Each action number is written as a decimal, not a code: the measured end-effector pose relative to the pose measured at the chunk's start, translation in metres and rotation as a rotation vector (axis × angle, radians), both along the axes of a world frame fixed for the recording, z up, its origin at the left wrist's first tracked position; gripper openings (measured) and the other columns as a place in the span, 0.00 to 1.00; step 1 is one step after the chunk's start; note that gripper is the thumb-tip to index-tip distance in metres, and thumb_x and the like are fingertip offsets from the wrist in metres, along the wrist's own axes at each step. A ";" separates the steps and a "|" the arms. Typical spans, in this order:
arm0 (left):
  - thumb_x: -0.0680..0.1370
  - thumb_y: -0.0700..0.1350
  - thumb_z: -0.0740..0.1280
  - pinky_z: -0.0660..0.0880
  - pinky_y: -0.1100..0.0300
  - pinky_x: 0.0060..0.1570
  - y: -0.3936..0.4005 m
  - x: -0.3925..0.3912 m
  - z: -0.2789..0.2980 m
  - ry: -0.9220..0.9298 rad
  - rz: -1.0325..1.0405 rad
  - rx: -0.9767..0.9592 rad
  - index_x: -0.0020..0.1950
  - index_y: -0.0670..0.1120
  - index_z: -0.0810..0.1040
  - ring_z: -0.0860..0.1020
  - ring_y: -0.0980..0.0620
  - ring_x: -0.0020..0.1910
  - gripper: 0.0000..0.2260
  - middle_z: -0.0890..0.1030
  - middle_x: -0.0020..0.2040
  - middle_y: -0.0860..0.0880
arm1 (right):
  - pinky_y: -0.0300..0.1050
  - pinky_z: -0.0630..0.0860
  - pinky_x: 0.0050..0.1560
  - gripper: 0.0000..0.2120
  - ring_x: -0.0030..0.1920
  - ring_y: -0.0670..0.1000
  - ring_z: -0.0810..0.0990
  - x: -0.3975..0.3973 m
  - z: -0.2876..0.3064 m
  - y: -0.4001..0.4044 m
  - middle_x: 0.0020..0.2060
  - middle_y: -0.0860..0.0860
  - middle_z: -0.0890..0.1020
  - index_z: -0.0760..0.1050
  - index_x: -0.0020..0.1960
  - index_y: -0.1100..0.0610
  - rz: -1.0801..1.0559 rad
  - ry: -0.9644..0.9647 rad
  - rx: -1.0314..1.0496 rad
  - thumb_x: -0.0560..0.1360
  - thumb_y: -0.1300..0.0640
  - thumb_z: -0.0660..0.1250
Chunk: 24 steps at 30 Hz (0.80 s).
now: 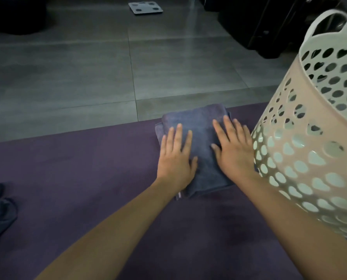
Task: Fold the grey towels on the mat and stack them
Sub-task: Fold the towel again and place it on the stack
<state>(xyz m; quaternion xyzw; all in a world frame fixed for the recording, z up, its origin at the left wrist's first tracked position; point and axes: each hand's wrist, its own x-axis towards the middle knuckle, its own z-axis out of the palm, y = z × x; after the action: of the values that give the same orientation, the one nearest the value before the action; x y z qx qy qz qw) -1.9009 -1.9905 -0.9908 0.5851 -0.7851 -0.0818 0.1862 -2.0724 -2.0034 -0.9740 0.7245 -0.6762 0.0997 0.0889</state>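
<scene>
On the mat, both flat hands, left hand and right hand, press the towels with no grip; uneven pushing may slide the stack crooked.

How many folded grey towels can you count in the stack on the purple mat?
2 visible: the top towel lies under the left hand and right hand; the lower towel peeks out beneath its left edge. The mat holds them; more may be hidden.
</scene>
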 end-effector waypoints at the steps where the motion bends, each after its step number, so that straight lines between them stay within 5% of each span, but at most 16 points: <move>1: 0.77 0.60 0.47 0.41 0.46 0.74 -0.006 0.000 -0.006 -0.121 -0.082 0.009 0.78 0.46 0.50 0.43 0.41 0.77 0.33 0.45 0.78 0.39 | 0.55 0.50 0.71 0.28 0.72 0.60 0.63 0.003 -0.006 -0.005 0.73 0.56 0.64 0.60 0.74 0.54 0.046 0.043 0.021 0.75 0.47 0.55; 4: 0.72 0.66 0.35 0.35 0.41 0.72 -0.011 0.002 -0.024 -0.280 -0.103 0.218 0.78 0.51 0.39 0.31 0.44 0.75 0.37 0.33 0.76 0.41 | 0.54 0.42 0.73 0.34 0.76 0.56 0.50 0.001 -0.025 -0.013 0.76 0.52 0.54 0.52 0.76 0.52 -0.004 0.029 0.212 0.74 0.39 0.41; 7: 0.77 0.66 0.44 0.35 0.37 0.71 -0.011 -0.001 -0.035 -0.273 -0.107 0.274 0.77 0.53 0.35 0.28 0.45 0.73 0.34 0.29 0.75 0.44 | 0.55 0.40 0.74 0.37 0.76 0.55 0.41 -0.007 -0.044 -0.018 0.77 0.49 0.44 0.42 0.77 0.49 -0.056 0.024 0.275 0.71 0.35 0.33; 13: 0.78 0.65 0.46 0.36 0.38 0.72 -0.016 -0.001 -0.020 -0.327 -0.125 0.340 0.77 0.52 0.37 0.29 0.45 0.74 0.34 0.29 0.75 0.44 | 0.57 0.35 0.74 0.30 0.76 0.56 0.37 0.000 -0.032 -0.023 0.76 0.50 0.40 0.39 0.77 0.50 -0.118 0.112 0.402 0.80 0.40 0.43; 15: 0.80 0.62 0.49 0.39 0.42 0.74 -0.009 0.007 -0.006 -0.264 -0.111 0.291 0.79 0.50 0.42 0.34 0.45 0.76 0.32 0.34 0.77 0.44 | 0.58 0.35 0.72 0.28 0.76 0.59 0.43 0.015 -0.022 -0.018 0.77 0.52 0.47 0.46 0.77 0.51 -0.108 0.124 0.335 0.80 0.42 0.44; 18: 0.80 0.54 0.56 0.50 0.49 0.74 0.014 0.042 0.021 -0.127 -0.056 0.225 0.78 0.48 0.50 0.49 0.44 0.77 0.29 0.44 0.79 0.43 | 0.58 0.49 0.69 0.25 0.69 0.62 0.69 0.054 -0.006 0.003 0.68 0.56 0.72 0.70 0.69 0.54 -0.001 0.025 0.080 0.76 0.47 0.50; 24: 0.78 0.49 0.57 0.68 0.50 0.62 0.081 0.152 0.038 -0.073 0.092 0.267 0.73 0.46 0.65 0.72 0.42 0.65 0.23 0.64 0.73 0.43 | 0.51 0.69 0.60 0.21 0.54 0.56 0.80 0.160 -0.004 0.060 0.56 0.55 0.81 0.77 0.61 0.57 0.349 -0.202 0.117 0.73 0.51 0.54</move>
<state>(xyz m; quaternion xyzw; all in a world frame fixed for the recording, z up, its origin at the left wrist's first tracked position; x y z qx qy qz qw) -1.7484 -1.9095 -0.9524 0.6425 -0.7459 -0.1555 0.0814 -1.9122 -1.9439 -0.9778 0.8210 -0.5505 0.1461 -0.0401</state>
